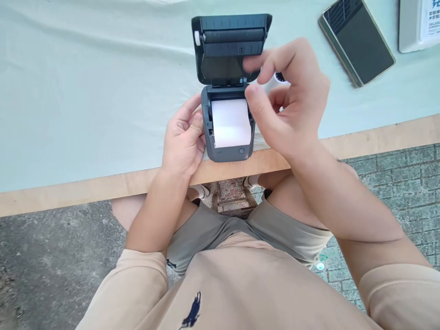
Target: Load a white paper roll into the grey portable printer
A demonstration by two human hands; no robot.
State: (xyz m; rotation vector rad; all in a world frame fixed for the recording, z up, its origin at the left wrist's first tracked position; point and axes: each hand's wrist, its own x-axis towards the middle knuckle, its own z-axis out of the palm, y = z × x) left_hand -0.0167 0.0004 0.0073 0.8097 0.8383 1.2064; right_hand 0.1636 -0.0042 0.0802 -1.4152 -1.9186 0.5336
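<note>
A small dark thermal printer (228, 155) stands tilted up near the table's front edge, its lid (232, 20) swung open. Inside its bay sits a white paper roll (231, 123), with a loose flap reaching toward the front. My left hand (184, 137) grips the printer's left side, thumb against the casing. On the other side, my right hand (292, 91) hovers by the hinge with thumb and fingers apart and nothing between them. Its fingertips overlap the lid's lower right corner; whether they touch it I cannot tell. Behind those fingers is a mostly hidden white object (275, 82) with a dark round part.
A dark-screened smartphone (364, 43) lies at the back right. Beside it, a white box (412, 27) with a printed label is cut by the frame edge. Pale cloth (85, 91) covers the table, leaving a bare wooden front edge (103, 188).
</note>
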